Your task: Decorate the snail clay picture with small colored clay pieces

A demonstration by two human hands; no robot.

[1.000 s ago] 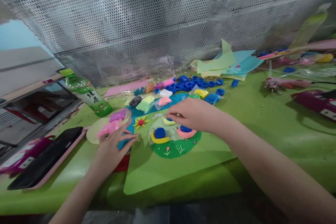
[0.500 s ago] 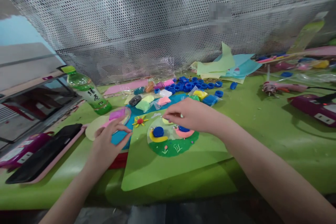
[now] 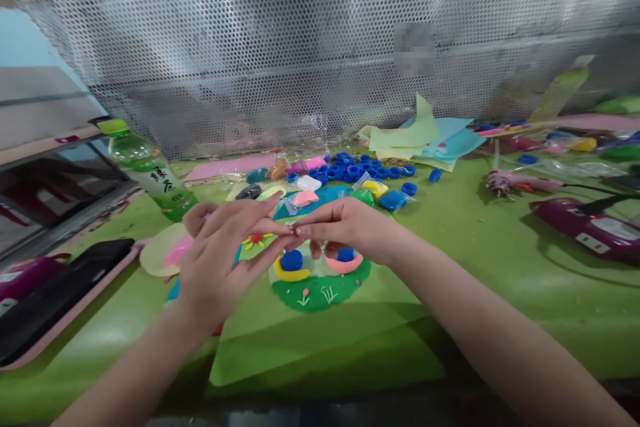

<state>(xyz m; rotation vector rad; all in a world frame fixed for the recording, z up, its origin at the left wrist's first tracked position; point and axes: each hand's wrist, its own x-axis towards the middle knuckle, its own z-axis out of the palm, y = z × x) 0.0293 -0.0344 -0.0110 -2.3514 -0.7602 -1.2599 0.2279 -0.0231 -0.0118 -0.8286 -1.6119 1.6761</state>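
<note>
Fingertips of my left hand [image 3: 223,250] and my right hand [image 3: 353,230] meet above a clay picture. Both hands are pinched together on something tiny that I cannot make out. Below them, on a light green sheet [image 3: 280,343], lies a round clay scene with a dark green grass patch [image 3: 320,290]. Two clay snails rest on it: one with a yellow body [image 3: 295,275] and blue shell [image 3: 292,260], the other with a pink body [image 3: 345,265]. A red and yellow clay sun [image 3: 256,240] is partly hidden behind my left hand.
Bags of coloured clay [image 3: 305,197] and a heap of blue rings [image 3: 355,169] lie behind the picture. A green tea bottle [image 3: 153,173] and a black phone-like slab [image 3: 70,293] are at left. Folded paper [image 3: 425,133], a pink glue gun [image 3: 525,181] and a purple power strip [image 3: 590,227] are at right.
My left hand has moved right and up, and my right hand slightly left and down from over the picture. Their fingertips, apart before, now meet.
</note>
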